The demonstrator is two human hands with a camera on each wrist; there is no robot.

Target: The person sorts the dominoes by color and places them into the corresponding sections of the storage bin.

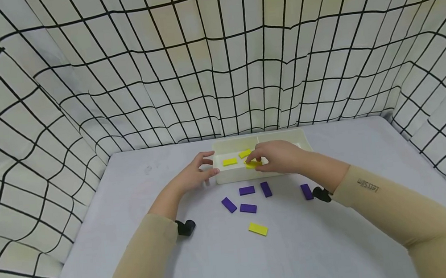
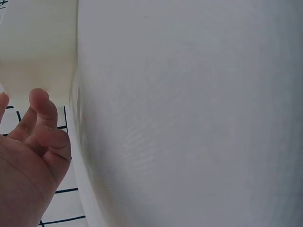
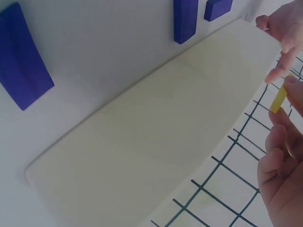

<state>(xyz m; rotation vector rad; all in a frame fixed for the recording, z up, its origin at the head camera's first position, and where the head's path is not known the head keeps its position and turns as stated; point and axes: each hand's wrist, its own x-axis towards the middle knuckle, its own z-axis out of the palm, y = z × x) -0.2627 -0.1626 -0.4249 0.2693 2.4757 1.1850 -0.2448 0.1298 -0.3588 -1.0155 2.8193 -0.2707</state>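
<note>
Over the front rim of a white plastic box (image 1: 231,176), my right hand (image 1: 281,156) pinches a yellow rectangular block (image 1: 253,164) between thumb and fingertips. The right wrist view shows that pinched yellow block (image 3: 279,99) edge-on above the box wall (image 3: 142,123). At the box's left end, my left hand (image 1: 199,171) touches it with fingers and thumb spread apart. In the left wrist view the left hand (image 2: 33,156) has loosely bent fingers by the box's side. Inside the box lie a yellow block (image 1: 229,161) and another yellow block (image 1: 245,153).
Several purple blocks lie on the white-covered table (image 1: 203,266) in front of the box, one purple block (image 1: 307,191) near the right wrist. A yellow block (image 1: 258,229) lies closer to me. Behind the table hangs a white wall cloth with black netting (image 1: 240,70).
</note>
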